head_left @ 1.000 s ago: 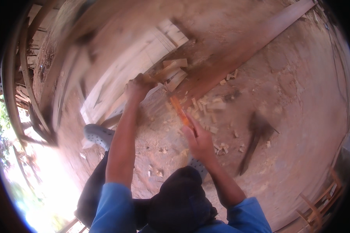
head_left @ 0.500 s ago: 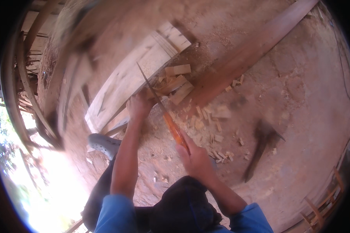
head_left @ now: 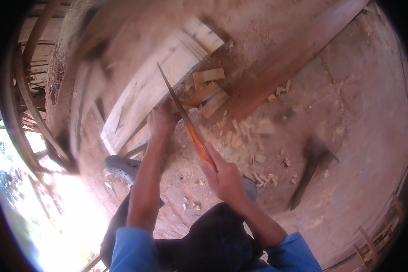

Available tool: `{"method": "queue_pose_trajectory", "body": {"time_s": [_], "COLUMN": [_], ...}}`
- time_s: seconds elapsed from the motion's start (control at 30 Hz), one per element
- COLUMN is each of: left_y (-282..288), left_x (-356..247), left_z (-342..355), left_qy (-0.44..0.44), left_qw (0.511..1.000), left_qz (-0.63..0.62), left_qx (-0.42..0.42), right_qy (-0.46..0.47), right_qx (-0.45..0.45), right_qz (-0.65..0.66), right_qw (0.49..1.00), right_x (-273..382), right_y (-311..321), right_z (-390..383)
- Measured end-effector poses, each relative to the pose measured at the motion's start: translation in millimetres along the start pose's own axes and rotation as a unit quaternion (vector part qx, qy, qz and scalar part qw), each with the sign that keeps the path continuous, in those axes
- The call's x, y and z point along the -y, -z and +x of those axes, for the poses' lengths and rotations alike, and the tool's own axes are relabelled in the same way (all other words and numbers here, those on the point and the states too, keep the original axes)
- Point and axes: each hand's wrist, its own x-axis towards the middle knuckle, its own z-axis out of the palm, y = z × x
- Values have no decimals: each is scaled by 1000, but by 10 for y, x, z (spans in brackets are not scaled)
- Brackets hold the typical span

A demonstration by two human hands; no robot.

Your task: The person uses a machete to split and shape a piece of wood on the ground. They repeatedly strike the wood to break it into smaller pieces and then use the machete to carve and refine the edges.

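My right hand (head_left: pixel 225 179) is closed round the orange handle of a handsaw (head_left: pixel 196 138). The thin dark blade, seen nearly edge-on, slants away and to the left, its tip over a pale plank (head_left: pixel 145 88). Close to the blade's left side, my left hand (head_left: pixel 162 123) is closed on a short piece of wood (head_left: pixel 199 95) at the plank's near edge. Its fingertips are partly hidden and blurred. Where the teeth meet the wood cannot be made out.
Offcut blocks (head_left: pixel 215 104) and small chips (head_left: pixel 238 133) lie beyond my hands. A long reddish board (head_left: pixel 285 63) runs to the far right. On the ground at the right is a dark wooden-handled tool (head_left: pixel 306 181). My grey clog (head_left: pixel 122 167) stands by the plank.
The saw and my right hand have moved slightly forward, away from me. My left hand keeps its place by the plank. The whole view has shifted a little.
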Motion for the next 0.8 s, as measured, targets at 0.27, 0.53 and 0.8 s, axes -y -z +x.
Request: {"method": "queue_pose_trajectory", "body": {"time_s": [0.27, 0.53, 0.8], "left_y": [-6, -8, -126], "left_x": [-37, -44, 95], "left_z": [6, -5, 31], "left_qy": [33, 29, -9], "left_qw": [999, 999, 999], "left_qz": [12, 15, 26], "left_qx": [7, -8, -37], "right_qy": [-24, 27, -7], "right_qx": [25, -2, 7], "right_qz": [-27, -13, -2], "right_qw": [999, 1000, 1000], "right_x": [-67, -140, -160], "right_y": [-90, -109, -151], "right_z": [200, 228, 260]}}
